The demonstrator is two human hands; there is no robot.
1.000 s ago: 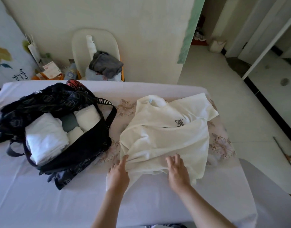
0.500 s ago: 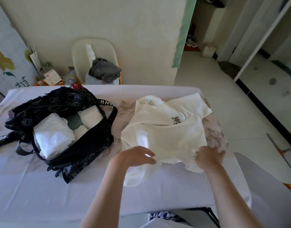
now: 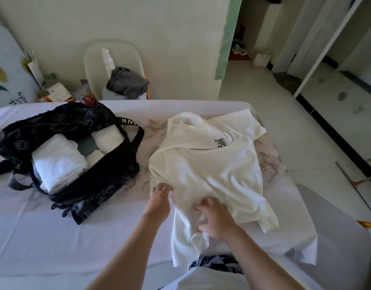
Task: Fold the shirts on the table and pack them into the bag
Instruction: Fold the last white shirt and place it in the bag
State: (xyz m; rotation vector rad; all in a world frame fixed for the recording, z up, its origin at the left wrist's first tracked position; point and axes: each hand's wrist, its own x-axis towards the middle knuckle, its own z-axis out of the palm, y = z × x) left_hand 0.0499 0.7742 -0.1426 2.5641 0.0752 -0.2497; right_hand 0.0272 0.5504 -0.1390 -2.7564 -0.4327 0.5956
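Gripping bunched fabric, my right hand (image 3: 217, 217) curls into the white shirt (image 3: 211, 174); left hand (image 3: 159, 198) touches its edge, fingers nearly straight. Shirt lies on the sheeted table (image 3: 54, 237), right of the black bag (image 3: 92, 185). Chest emblem (image 3: 221, 142): dark gothic letter. Strap (image 3: 128, 120) lettering partly legible. Floor (image 3: 306, 132) tiled.
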